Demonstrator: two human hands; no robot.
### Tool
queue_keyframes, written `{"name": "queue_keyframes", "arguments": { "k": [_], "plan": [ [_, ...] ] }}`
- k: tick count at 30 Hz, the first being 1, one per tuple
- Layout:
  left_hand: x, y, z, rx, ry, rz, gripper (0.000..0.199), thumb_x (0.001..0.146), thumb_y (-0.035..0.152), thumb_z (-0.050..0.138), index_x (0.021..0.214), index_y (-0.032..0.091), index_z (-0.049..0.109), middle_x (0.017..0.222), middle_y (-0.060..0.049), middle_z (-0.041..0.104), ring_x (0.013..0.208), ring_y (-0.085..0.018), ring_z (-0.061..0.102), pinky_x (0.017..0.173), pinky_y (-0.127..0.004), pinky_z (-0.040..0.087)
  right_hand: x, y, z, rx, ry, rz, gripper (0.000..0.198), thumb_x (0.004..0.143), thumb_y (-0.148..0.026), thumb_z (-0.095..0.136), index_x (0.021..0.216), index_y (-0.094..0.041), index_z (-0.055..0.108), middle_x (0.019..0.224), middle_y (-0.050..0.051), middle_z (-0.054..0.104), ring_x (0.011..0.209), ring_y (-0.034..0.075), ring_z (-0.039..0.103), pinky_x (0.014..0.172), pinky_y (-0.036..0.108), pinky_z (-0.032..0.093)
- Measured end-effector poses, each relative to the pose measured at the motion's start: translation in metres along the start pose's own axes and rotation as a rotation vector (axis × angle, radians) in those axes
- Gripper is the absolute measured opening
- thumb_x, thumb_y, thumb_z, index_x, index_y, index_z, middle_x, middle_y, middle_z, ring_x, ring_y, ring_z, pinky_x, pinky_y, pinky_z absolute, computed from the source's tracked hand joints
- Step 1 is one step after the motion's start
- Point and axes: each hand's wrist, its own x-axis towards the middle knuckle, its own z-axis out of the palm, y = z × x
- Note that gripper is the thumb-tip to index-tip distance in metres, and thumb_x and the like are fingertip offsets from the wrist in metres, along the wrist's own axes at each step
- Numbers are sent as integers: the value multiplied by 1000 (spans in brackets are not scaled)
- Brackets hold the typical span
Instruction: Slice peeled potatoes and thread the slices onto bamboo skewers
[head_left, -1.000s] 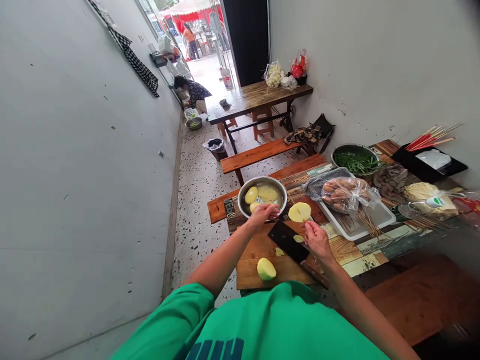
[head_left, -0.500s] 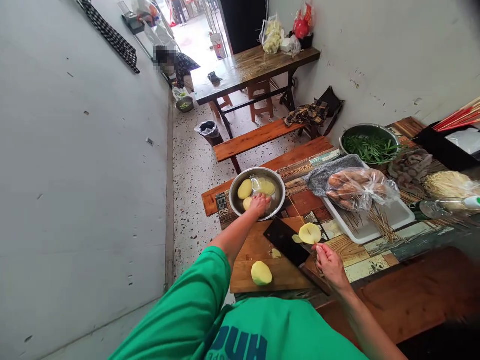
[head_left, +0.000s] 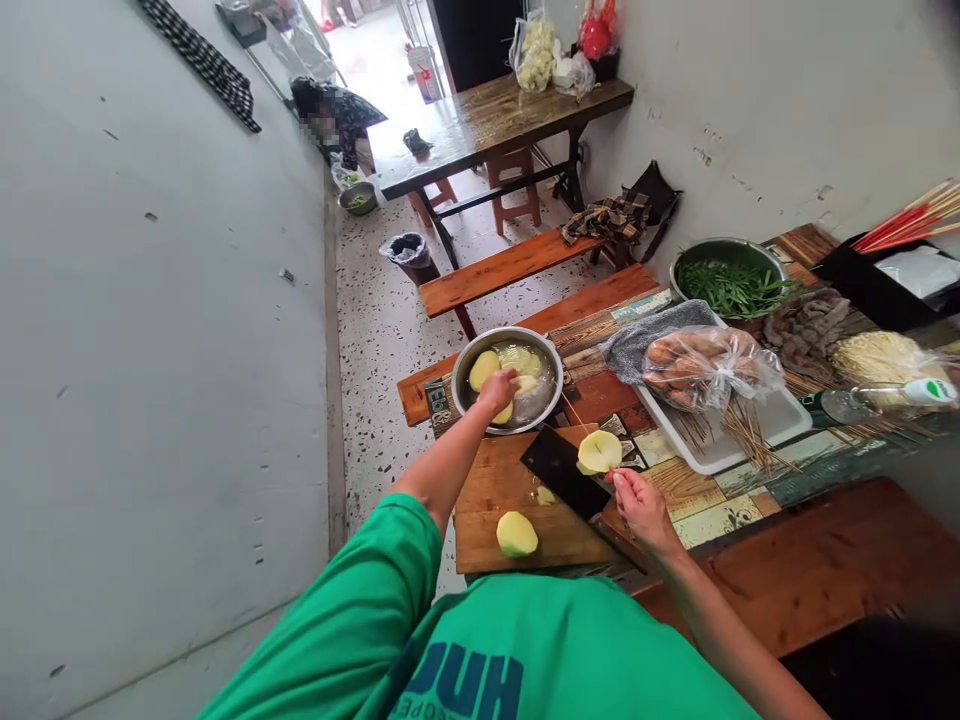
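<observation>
In the metal basin (head_left: 456,372), my left hand (head_left: 496,390) is at the water, its fingers closed on a pale potato slice (head_left: 527,384). Peeled potatoes (head_left: 485,370) and more slices lie around it in the water. My right hand (head_left: 639,508) grips the lower end of a wooden skewer (head_left: 576,410), which passes through a round potato slice (head_left: 600,452). Below that slice, a dark cleaver (head_left: 559,470) lies across the wooden cutting board (head_left: 476,510). A cut potato (head_left: 517,534) with a greenish side and a small potato scrap (head_left: 545,495) rest on the board.
A white tray (head_left: 709,460) holds loose skewers and a bag of brownish food (head_left: 701,365). Behind it stands a bowl of greens (head_left: 731,285); a bottle (head_left: 862,402) lies to the right. Benches (head_left: 510,270) and another table (head_left: 495,130) stand beyond. Another person (head_left: 341,115) bends by the doorway.
My left hand has lifted slightly within the basin, and its fingers have come together on a slice; the water is stirred. My right hand still holds the skewered slice. The view has shifted a little.
</observation>
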Motion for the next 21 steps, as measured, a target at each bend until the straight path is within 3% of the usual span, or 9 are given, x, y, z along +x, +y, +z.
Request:
{"name": "queue_keyframes", "arguments": {
  "k": [6, 10, 14, 21],
  "plan": [
    [-35, -2, -21, -585, 42, -166, 10, 81, 21, 65, 84, 13, 60, 83, -6, 65, 74, -14, 64, 72, -30, 57, 1, -31, 25, -199, -45, -136, 46, 82, -52, 35, 80, -17, 64, 66, 5, 61, 58, 16, 52, 59, 29, 39],
    [-55, -1, -33, -849, 59, -238, 18, 73, 18, 74, 80, 11, 59, 81, -6, 65, 69, -12, 63, 69, -30, 58, -3, -44, 38, -270, -68, -185, 46, 83, -50, 34, 80, -17, 66, 68, 7, 64, 62, 18, 56, 60, 29, 40],
    [-65, 0, -40, -960, 105, -265, 24, 65, 17, 81, 75, 11, 60, 78, -6, 64, 64, -11, 60, 63, -28, 58, -8, -51, 44, -285, -84, -217, 46, 85, -49, 33, 81, -17, 66, 59, 6, 61, 55, 17, 52, 55, 28, 38],
    [-69, -2, -47, -967, 166, -196, 25, 60, 21, 83, 73, 10, 64, 74, -4, 64, 61, -10, 58, 57, -23, 54, -15, -59, 47, -297, -84, -191, 50, 83, -51, 31, 83, -16, 66, 65, 8, 64, 59, 19, 56, 59, 30, 40]
  ]
}}
